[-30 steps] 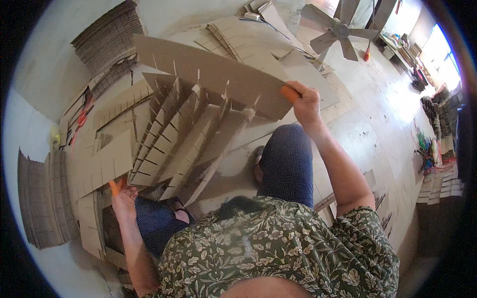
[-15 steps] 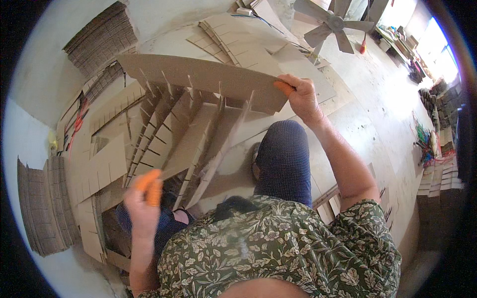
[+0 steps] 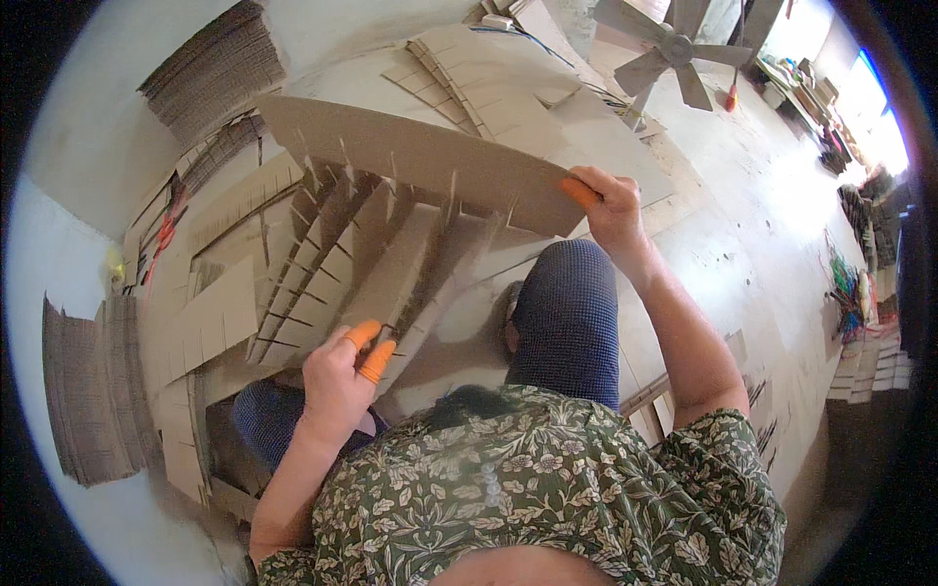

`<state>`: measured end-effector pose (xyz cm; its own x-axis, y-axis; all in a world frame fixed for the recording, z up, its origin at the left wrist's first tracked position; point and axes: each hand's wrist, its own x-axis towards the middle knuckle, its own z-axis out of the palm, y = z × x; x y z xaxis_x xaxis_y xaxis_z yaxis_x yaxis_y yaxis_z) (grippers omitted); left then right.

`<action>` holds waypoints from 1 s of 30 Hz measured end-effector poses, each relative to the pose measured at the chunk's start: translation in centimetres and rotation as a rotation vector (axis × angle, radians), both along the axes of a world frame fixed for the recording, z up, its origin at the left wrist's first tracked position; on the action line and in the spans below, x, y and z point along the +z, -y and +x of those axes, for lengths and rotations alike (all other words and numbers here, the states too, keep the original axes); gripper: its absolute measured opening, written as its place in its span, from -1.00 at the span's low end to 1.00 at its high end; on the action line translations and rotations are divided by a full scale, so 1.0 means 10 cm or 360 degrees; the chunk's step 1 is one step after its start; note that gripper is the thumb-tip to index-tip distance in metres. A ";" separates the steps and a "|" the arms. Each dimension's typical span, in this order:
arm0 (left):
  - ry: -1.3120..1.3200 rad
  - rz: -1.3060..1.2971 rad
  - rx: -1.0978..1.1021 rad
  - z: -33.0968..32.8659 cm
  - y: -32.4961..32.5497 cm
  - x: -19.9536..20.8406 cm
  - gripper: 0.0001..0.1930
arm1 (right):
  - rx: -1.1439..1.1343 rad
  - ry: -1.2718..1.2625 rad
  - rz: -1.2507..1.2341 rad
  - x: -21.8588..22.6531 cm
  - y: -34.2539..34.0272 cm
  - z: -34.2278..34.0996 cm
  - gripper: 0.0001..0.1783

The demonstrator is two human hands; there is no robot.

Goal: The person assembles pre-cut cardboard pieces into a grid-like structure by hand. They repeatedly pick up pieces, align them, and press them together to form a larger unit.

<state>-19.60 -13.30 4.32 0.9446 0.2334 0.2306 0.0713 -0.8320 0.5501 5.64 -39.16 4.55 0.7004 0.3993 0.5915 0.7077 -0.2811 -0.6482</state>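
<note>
Across the middle stands a long brown cardboard strip (image 3: 420, 151), crossing the upper ends of several slotted cardboard dividers (image 3: 303, 273). Its right end is pinched in my right hand (image 3: 614, 210), which has an orange finger cover (image 3: 580, 191). My left hand (image 3: 332, 393), with orange covers on thumb and finger, is closed on the lower part of one divider (image 3: 403, 327) near my left knee. The dividers fan out toward me with slots along their edges. The exact contact of the left fingertips is partly hidden.
Slotted cardboard sheets (image 3: 220, 313) lie at the left, with bundled stacks (image 3: 103, 391) by the wall. More flat sheets (image 3: 489, 78) lie beyond the strip. A fan (image 3: 674, 49) stands at the far right. Tangled coloured cords (image 3: 848, 293) lie near stacked pieces on the right.
My left hand has moved right and up from beside the dividers and closed on one of them. The right hand keeps its hold on the strip; the whole view has shifted slightly.
</note>
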 end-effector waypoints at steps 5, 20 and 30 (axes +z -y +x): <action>0.0439 0.0152 0.0270 0.11 -0.40 0.15 -0.80 | 0.0019 -0.0169 0.0010 -0.09 -0.01 -0.06 -0.90; -0.0367 0.0696 0.0601 0.90 -1.64 0.10 -0.78 | 0.0002 -0.0023 0.0037 0.12 -0.01 -0.01 -0.90; -0.0351 0.0764 0.0660 0.71 -1.72 0.15 -0.80 | 0.0055 0.0119 -0.0055 0.17 -0.02 -0.02 -0.90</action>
<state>-12.47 3.93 5.82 0.8357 0.5071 0.2111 0.5063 -0.8601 0.0617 5.47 -38.91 6.24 0.6403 0.4437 0.6270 0.7634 -0.2768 -0.5837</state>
